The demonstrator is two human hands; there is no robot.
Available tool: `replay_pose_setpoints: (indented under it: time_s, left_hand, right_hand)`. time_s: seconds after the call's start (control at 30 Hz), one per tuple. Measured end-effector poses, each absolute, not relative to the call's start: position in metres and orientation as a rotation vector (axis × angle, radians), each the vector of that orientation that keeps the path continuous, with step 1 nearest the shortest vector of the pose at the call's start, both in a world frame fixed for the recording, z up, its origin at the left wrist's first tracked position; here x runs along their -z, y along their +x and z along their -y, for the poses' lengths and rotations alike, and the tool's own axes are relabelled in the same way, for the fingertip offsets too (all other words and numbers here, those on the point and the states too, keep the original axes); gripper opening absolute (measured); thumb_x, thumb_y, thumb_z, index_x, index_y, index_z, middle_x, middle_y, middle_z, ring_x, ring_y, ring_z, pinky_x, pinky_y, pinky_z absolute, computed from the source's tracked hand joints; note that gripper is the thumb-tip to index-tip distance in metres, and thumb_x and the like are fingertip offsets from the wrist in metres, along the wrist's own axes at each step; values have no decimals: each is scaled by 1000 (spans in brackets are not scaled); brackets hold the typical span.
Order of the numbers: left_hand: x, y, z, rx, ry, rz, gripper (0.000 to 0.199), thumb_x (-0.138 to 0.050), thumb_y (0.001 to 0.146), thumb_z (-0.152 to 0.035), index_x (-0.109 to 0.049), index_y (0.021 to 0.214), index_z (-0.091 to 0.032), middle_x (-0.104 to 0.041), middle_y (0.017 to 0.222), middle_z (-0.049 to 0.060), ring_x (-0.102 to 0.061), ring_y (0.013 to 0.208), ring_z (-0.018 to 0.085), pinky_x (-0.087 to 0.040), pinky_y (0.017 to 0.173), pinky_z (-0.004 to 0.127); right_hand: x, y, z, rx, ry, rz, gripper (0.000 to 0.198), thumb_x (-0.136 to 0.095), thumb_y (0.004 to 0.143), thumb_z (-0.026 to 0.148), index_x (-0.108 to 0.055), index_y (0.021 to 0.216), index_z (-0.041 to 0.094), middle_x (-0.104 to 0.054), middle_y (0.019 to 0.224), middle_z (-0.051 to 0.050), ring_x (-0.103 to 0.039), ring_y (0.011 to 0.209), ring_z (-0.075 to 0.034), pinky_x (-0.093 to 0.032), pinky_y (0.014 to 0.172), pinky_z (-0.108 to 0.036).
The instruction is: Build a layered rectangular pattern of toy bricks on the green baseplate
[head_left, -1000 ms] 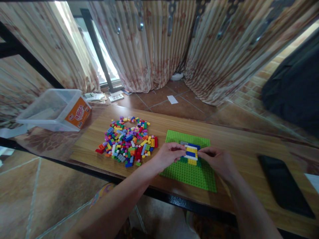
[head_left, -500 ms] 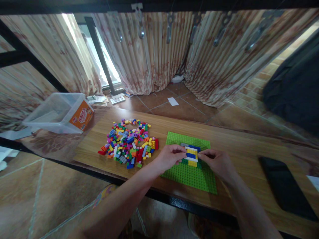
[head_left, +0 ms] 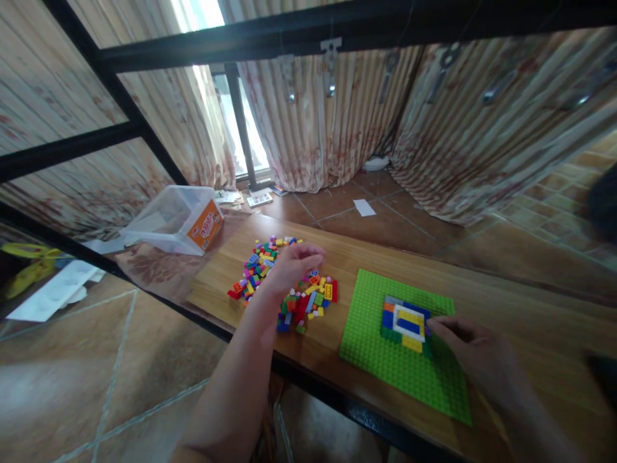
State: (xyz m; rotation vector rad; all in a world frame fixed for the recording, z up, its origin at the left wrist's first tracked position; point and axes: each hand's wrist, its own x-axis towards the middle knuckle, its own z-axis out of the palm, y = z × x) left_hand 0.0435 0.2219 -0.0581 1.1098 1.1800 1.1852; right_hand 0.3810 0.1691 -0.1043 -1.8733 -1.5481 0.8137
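Observation:
My left hand is above the pile of loose toy bricks, with its fingers extended and slightly bent, and no brick shows in it. It hides part of the pile. On the green baseplate sits a flat build of toy bricks: a white frame around yellow and blue, edged in blue, orange, grey, green and yellow. My right hand pinches at the build's right edge, where a small purple brick shows at the fingertips. The rest of that grip is hidden.
A clear plastic box with an orange label stands beyond the left end of the wooden tabletop. A dark phone lies at the right edge of view. A black metal bar with hanging hooks crosses overhead.
My left hand has left the build and moved left over the brick pile. My right hand stays at the build's right edge. The view has swung left.

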Motion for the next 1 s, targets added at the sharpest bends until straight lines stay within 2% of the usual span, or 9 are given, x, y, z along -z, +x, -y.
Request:
replay_pose_setpoints:
  time_s: [0.17, 0.37, 0.47, 0.73, 0.9, 1.0]
  left_hand:
    - [60, -1, -223, -1077, 1490, -1375, 13, -68, 70, -25, -70, 75, -13, -66, 72, 1, -54, 65, 10, -41, 61, 21]
    - [65, 8, -216, -535, 1902, -1526, 12, -60, 69, -16, -72, 72, -16, -68, 67, 0, -59, 64, 13, -42, 59, 21]
    - [61, 20, -215, -367, 2032, -1638, 13, -61, 70, -18, -73, 76, -17, -71, 72, 2, -63, 69, 16, -43, 61, 22]
    - [48, 49, -207, -55, 2150, -1924, 20, -61, 74, -22, -71, 91, -21, -74, 90, 7, -68, 87, 25, -50, 74, 31]
    - [43, 61, -205, 47, 2099, -2019, 21, -55, 76, -17, -69, 92, -18, -73, 91, 12, -68, 91, 30, -51, 76, 36]
    - [44, 60, -206, 42, 2087, -2018, 20, -55, 76, -16, -68, 91, -18, -73, 93, 12, -69, 91, 29, -52, 77, 36]
  right_hand:
    - [110, 386, -173, -743, -1957, 1575, 37, -65, 69, 59, -77, 81, 26, -78, 85, -4, -72, 80, -29, -54, 64, -37]
    - [113, 386, -176, -700, -1939, 1633, 39, -64, 69, 58, -77, 80, 23, -77, 83, -6, -72, 78, -29, -53, 62, -35]
    - [109, 382, -175, -704, -1980, 1627, 39, -62, 69, 58, -77, 80, 24, -77, 83, -5, -71, 78, -28, -53, 63, -35]
    - [104, 377, -173, -675, -1942, 1639, 33, -61, 73, 53, -77, 79, 24, -77, 82, -5, -71, 74, -25, -52, 60, -32]
    - [104, 377, -172, -661, -1921, 1662, 31, -61, 76, 51, -76, 80, 24, -77, 80, -3, -70, 74, -23, -51, 62, -31]
    - [105, 377, -172, -660, -1904, 1668, 31, -61, 76, 51, -76, 79, 24, -76, 78, -3, -70, 72, -23, -51, 61, -31]
